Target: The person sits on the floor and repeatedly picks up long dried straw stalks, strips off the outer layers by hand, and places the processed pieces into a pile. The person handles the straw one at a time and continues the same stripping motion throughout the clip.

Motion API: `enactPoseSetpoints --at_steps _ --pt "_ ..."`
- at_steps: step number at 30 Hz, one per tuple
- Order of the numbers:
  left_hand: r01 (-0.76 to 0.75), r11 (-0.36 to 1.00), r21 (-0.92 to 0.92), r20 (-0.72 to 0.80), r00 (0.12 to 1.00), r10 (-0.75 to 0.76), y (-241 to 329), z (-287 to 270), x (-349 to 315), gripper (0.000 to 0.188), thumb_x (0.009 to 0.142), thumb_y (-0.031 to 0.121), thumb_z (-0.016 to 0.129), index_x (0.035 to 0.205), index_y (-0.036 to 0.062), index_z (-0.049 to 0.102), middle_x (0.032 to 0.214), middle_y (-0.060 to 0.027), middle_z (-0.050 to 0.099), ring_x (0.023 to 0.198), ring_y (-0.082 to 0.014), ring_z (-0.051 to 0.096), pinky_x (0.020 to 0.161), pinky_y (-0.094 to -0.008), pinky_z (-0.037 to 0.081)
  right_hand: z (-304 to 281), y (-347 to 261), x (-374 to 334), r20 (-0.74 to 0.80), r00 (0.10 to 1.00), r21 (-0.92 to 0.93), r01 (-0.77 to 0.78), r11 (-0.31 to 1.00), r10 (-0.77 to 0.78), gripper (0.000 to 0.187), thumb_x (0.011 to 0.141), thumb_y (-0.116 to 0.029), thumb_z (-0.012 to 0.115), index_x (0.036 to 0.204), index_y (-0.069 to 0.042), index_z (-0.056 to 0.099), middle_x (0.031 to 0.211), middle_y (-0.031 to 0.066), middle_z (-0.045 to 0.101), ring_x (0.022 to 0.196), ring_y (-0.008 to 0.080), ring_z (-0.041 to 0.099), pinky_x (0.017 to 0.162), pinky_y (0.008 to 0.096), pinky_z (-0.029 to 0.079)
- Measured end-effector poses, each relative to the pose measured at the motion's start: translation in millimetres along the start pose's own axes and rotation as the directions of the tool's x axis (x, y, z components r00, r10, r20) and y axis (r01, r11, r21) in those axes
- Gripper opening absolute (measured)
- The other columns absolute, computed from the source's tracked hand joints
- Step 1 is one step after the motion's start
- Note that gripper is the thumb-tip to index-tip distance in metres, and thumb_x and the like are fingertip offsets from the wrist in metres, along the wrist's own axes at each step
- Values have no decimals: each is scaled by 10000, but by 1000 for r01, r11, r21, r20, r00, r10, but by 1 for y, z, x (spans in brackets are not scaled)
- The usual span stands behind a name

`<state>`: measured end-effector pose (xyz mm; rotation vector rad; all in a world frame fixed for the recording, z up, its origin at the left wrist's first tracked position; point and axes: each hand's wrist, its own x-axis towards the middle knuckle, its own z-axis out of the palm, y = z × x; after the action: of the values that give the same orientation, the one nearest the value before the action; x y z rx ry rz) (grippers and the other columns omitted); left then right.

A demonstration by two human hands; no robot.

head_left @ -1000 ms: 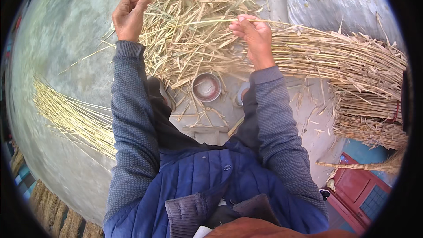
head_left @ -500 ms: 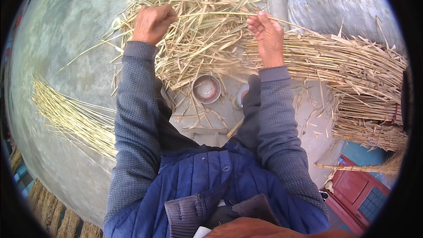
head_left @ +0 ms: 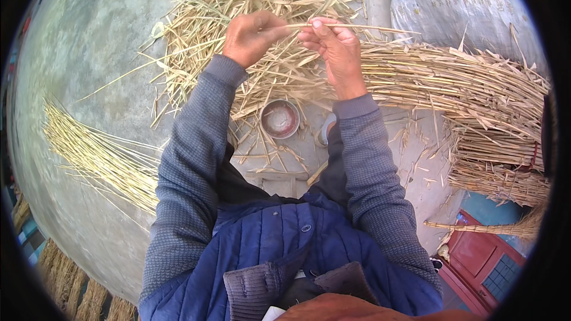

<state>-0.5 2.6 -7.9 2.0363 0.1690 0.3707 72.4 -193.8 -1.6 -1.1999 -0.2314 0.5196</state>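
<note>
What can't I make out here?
Head view:
Left hand: its own back hides most of its grip on the stalk.
Pale bundle: right end hidden behind the left sleeve.
Sack: top cut off by the upper edge.
Bowl: too small to tell what it holds.

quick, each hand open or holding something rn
Left hand: closed, pinching one end of a dry stalk.
Right hand: closed, thumb and fingers on the same stalk.
</note>
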Motion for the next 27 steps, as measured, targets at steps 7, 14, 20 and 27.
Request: enactPoseSetpoints --at_steps 7,14,20,27 --pt "2 919 -394 -370 915 -161 -5 -67 10 190 881 214 777 972 62 707 860 -56 753 762 -150 668 760 -316 532 -11 8 1 -89 996 -20 16 1000 -17 237 973 -129 664 1097 60 591 943 146 704 837 206 736 704 261 607" --pt "-329 866 377 18 937 349 -5 -16 4 248 887 315 726 926 70 727 827 -92 723 809 -268 657 767 -405 485 0 11 2 -7 1000 29 2 1000 -2 257 967 -139 679 1118 51 594 978 143 701 857 198 733 725 262 610" --pt "-220 927 304 121 974 191 2 -4 6 180 891 230 720 890 50 719 736 -117 681 692 -285 660 621 -396 506 0 8 3 7 1000 10 28 1000 -28 285 982 -148 657 1174 51 586 1095 160 694 959 222 720 795 289 600" --pt "-337 867 367 120 941 315 0 -8 6 156 850 201 740 820 57 690 711 -118 669 655 -302 645 601 -416 498 6 13 1 -96 992 -102 77 992 -87 305 967 -197 689 1123 50 599 991 151 713 841 192 729 722 271 594"
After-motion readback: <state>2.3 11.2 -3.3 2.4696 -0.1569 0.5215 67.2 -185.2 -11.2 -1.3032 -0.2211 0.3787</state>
